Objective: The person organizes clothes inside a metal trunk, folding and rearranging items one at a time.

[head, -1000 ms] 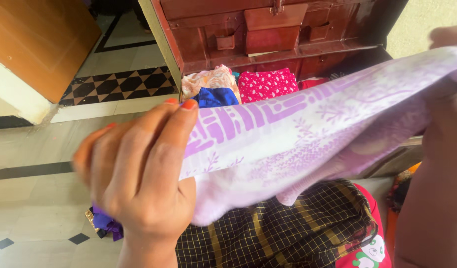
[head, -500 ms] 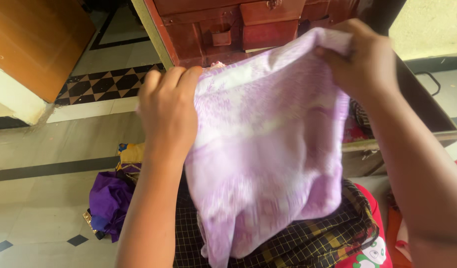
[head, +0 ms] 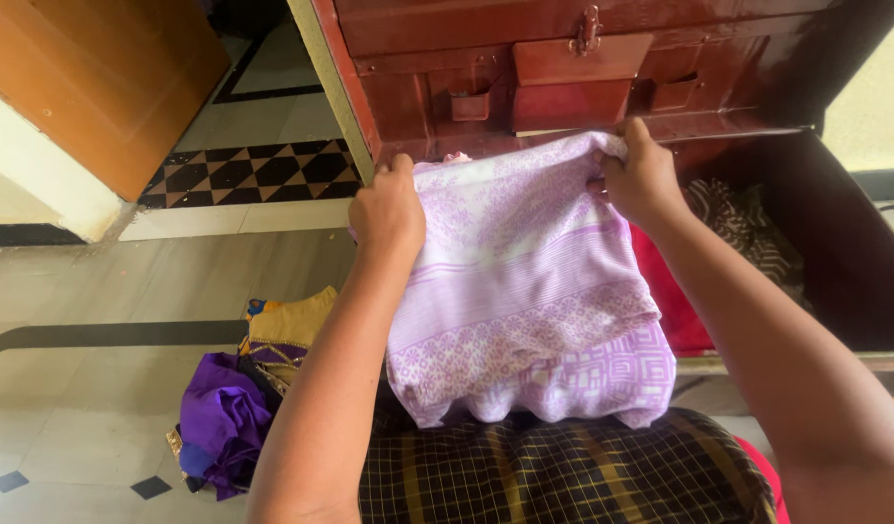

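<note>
A folded lilac and white patterned cloth is held out over the open dark red metal trunk. My left hand grips its far left corner and my right hand grips its far right corner. The cloth's near edge hangs down over the trunk's front rim toward a black and yellow checked fabric on my lap. Inside the trunk, red cloth and a dark striped cloth show to the right of the lilac one.
The trunk's raised lid with small inner compartments stands behind. A heap of purple and mustard garments lies on the tiled floor at left. A wooden door and a black and white checked floor strip are at upper left.
The lilac cloth went from being held up near my face to being lowered forward over the trunk. Both hands moved away from me, still gripping its corners.
</note>
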